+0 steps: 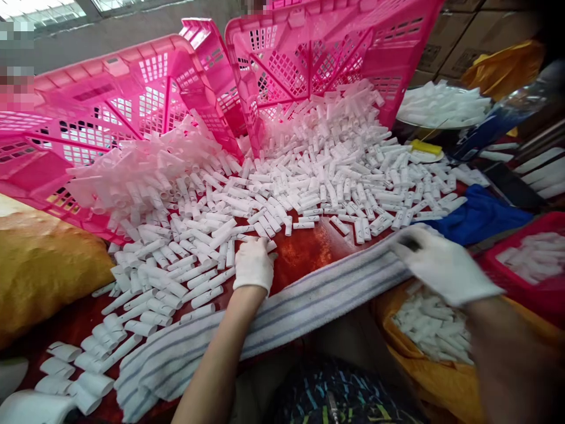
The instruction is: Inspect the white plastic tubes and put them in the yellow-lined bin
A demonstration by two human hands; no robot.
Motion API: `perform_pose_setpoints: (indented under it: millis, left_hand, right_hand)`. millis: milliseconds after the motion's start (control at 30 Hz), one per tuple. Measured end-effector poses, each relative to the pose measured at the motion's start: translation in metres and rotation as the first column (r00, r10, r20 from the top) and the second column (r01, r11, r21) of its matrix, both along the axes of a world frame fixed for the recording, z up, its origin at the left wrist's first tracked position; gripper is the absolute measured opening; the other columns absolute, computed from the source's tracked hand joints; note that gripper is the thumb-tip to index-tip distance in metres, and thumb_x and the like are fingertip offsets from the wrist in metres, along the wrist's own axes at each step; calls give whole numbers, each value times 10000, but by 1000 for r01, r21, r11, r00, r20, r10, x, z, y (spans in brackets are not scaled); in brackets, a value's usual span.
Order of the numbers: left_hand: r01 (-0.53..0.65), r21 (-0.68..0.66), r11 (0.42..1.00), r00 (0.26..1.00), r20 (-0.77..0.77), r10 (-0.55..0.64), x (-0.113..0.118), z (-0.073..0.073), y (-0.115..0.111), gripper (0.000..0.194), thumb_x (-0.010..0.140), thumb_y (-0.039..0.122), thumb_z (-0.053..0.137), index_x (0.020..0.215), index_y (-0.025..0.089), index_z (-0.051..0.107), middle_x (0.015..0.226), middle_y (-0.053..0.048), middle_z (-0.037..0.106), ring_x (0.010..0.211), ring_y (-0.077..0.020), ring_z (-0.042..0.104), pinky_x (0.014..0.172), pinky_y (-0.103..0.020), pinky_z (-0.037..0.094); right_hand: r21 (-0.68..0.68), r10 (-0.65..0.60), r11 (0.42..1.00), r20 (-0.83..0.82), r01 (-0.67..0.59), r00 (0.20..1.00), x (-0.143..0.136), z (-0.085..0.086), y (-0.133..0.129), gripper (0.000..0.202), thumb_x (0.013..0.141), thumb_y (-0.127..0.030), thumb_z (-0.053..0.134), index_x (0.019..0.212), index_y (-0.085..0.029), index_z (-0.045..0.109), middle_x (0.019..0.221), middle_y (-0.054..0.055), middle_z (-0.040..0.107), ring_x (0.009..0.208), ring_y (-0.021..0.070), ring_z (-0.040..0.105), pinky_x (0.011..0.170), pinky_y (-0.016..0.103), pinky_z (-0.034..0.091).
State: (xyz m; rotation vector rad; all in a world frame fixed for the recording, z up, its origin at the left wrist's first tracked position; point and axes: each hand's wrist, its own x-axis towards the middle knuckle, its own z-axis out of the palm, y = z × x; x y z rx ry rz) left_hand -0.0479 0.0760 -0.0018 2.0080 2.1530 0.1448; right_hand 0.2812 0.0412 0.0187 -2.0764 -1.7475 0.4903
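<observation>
My left hand (pixel 255 264), in a white glove, is at the front edge of a heap of short white plastic tubes (pixel 269 176). Its fingers are curled, and the end of one small white tube (pixel 271 246) shows at the fingertips. Out to the right, my right hand (pixel 445 268), also gloved in white, hovers by the right end of a striped towel (pixel 326 297). Motion blurs its fingers, so whatever they hold is not clear. Below it stands an open yellow sack (pixel 397 341) with white tubes inside.
Two pink crates (pixel 189 65) lie tipped behind the heap, tubes spilling onto the red tabletop (pixel 304 250). A full yellow sack (pixel 48 265) sits at left. At right are a blue cloth (pixel 481 218), a red bin (pixel 516 277) and a heaped bowl (pixel 441 123) of white pieces.
</observation>
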Motion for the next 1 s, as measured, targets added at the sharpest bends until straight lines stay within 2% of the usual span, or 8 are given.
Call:
perform_pose_setpoints:
  millis: [233, 267, 333, 433, 500, 600, 800, 1000]
  left_hand:
    - [-62, 11, 998, 928, 369, 53, -2, -1, 5, 205, 815, 246, 620, 1006, 172, 634, 972, -88, 671, 938, -218, 625, 854, -327, 467]
    - [-106, 15, 994, 835, 544, 81, -4, 0, 2, 215, 802, 257, 637, 999, 173, 617, 930, -65, 665, 885, -190, 624, 831, -305, 471]
    - [-172, -91, 981, 444, 882, 160, -5, 3, -5, 254, 757, 272, 684, 960, 170, 571, 823, -18, 630, 728, -135, 603, 732, -266, 478]
    - [-90, -270, 959, -100, 960, 261, 4, 7, -15, 390, 658, 306, 772, 905, 178, 500, 770, 31, 576, 603, -79, 567, 645, -225, 467]
    - [-52, -294, 954, -252, 928, 273, 15, 10, -23, 449, 625, 320, 804, 914, 181, 489, 806, 32, 580, 617, -68, 583, 674, -221, 478]
    - [-31, -270, 962, -246, 935, 255, 34, 14, -37, 393, 712, 348, 756, 981, 175, 528, 807, 8, 612, 649, -85, 604, 692, -227, 486]
    - [-201, -103, 974, 221, 964, 147, 60, 5, -62, 344, 810, 403, 654, 1058, 167, 617, 745, -4, 591, 586, -89, 513, 574, -213, 421]
    - [41, -299, 953, -188, 935, 301, 75, 0, -71, 420, 839, 571, 556, 916, 158, 552, 614, 68, 390, 442, -42, 301, 413, -186, 248]
  right_hand:
    - [-31, 88, 996, 195, -83, 977, -89, -36, 81, 319, 865, -350, 514, 1092, -166, 643, 1003, 167, 680, 898, 301, 632, 783, 426, 461]
    - [25, 99, 995, 90, -101, 991, -93, -36, 79, 305, 869, -368, 518, 1057, -163, 646, 961, 155, 682, 877, 284, 631, 790, 419, 465]
    - [107, 127, 989, -286, -101, 950, -97, -33, 68, 291, 843, -430, 572, 980, -181, 634, 863, 97, 676, 777, 220, 622, 741, 362, 487]
    - [104, 89, 995, -818, -6, 568, -108, -24, 45, 346, 757, -538, 656, 867, -213, 607, 725, 4, 621, 542, 113, 516, 494, 243, 421]
    - [50, 33, 998, -935, 41, 353, -118, -20, 34, 371, 709, -559, 700, 816, -216, 606, 669, -25, 583, 466, 74, 430, 412, 209, 323]
    - [22, 1, 997, -957, 68, 290, -130, -18, 29, 350, 700, -537, 723, 784, -216, 612, 605, -50, 531, 457, 64, 383, 417, 208, 295]
    - [161, 160, 986, -813, -48, 560, -131, -16, 32, 363, 816, -554, 594, 754, -199, 635, 727, 1, 600, 699, 136, 522, 681, 269, 429]
    - [145, 186, 982, -838, -119, 513, -135, -21, 16, 356, 866, -535, 542, 841, -203, 668, 838, 24, 651, 802, 164, 578, 760, 283, 450]
